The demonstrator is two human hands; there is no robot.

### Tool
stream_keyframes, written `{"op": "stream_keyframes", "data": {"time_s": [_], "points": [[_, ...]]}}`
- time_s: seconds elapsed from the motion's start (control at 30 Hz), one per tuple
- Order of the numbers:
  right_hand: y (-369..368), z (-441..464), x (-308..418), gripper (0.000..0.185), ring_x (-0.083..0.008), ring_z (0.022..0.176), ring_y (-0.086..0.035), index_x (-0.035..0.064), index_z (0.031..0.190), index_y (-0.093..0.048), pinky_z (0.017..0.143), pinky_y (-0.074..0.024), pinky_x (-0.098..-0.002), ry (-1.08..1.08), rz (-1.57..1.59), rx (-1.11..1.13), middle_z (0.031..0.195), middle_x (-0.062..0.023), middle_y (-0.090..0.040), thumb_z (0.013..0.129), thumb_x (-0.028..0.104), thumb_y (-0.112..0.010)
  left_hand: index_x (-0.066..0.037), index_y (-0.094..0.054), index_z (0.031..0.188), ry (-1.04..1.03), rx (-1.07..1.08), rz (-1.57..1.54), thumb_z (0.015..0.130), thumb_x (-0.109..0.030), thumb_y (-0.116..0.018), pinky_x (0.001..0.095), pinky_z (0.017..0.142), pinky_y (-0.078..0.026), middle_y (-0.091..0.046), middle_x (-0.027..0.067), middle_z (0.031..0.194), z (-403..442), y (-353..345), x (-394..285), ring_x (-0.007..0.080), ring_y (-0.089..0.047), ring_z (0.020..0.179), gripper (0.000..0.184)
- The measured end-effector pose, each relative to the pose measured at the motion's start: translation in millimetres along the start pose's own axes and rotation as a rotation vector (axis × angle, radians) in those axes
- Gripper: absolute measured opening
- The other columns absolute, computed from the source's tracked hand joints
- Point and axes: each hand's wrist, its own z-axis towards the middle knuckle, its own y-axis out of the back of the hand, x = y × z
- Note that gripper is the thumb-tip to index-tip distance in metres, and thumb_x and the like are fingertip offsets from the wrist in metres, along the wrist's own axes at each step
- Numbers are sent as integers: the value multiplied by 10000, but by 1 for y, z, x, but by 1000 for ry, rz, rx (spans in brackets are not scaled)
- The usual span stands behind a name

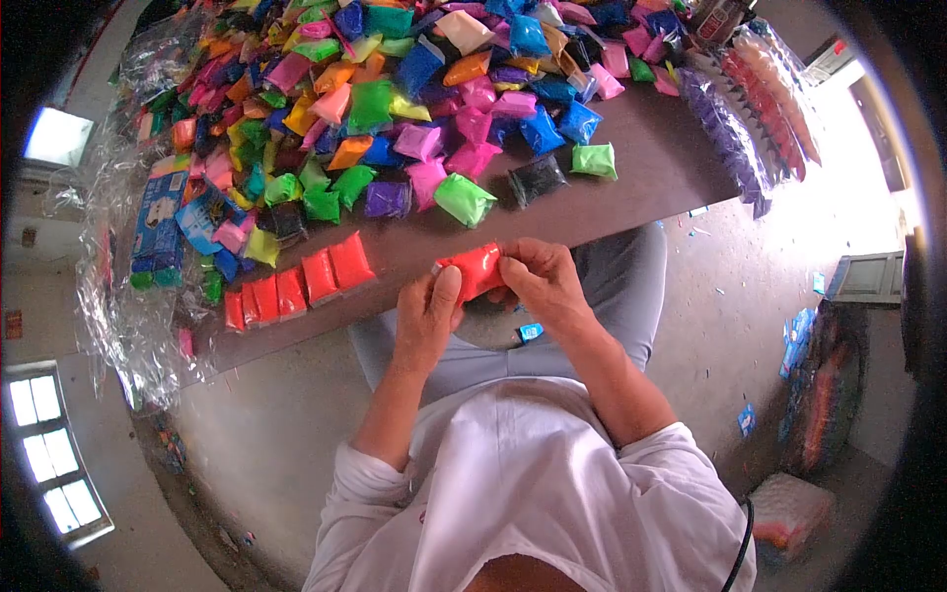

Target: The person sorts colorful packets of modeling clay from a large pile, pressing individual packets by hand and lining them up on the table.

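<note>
Between my two hands, at the table's front edge, is a shiny red packet [476, 270]. My left hand [430, 308] grips its left end, thumb on top. The fingertips of my right hand [541, 280] pinch its right end. To the left, several red packets [289, 292] lie side by side in a row on the brown table [395, 259]. Beyond my hands lie a light green packet [465, 200], a purple packet [388, 199] and a black packet [538, 181].
A large heap of coloured packets [371, 107] covers the table's far side. Clear plastic wrap [109, 286] hangs at the left edge, near a blue box [158, 217]. Long purple bags [725, 133] lie at the right end. A blue wrapper [530, 333] shows below my hands.
</note>
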Motion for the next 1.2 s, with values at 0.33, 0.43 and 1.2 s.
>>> {"op": "stream_keyframes", "data": {"time_s": [0.33,0.43,1.2], "points": [[6,-2,2,247,-82,636,-594,-4,1008,-627,524,-464,-204,18,98,96,807,-34,-653,877,204,-597,-88,-531,747,-18,41,-46,925,-426,-496,204,414,-300,-444,-50,601,-2,3,-1,36,-384,487,384],[5,-3,2,249,-84,635,-593,-13,1009,-619,522,-467,-210,28,50,77,806,-44,-654,873,195,-612,-93,-534,752,-58,108,-43,923,-421,-499,210,409,-297,-443,-52,598,-2,4,-1,41,-384,482,372],[8,-1,0,263,-90,840,-574,-42,1005,-579,756,-481,-239,108,-154,222,902,-35,-619,858,165,-648,4,-558,957,-117,221,283,942,-246,-499,302,681,-444,-591,104,820,-7,12,9,170,-541,743,258]]}}
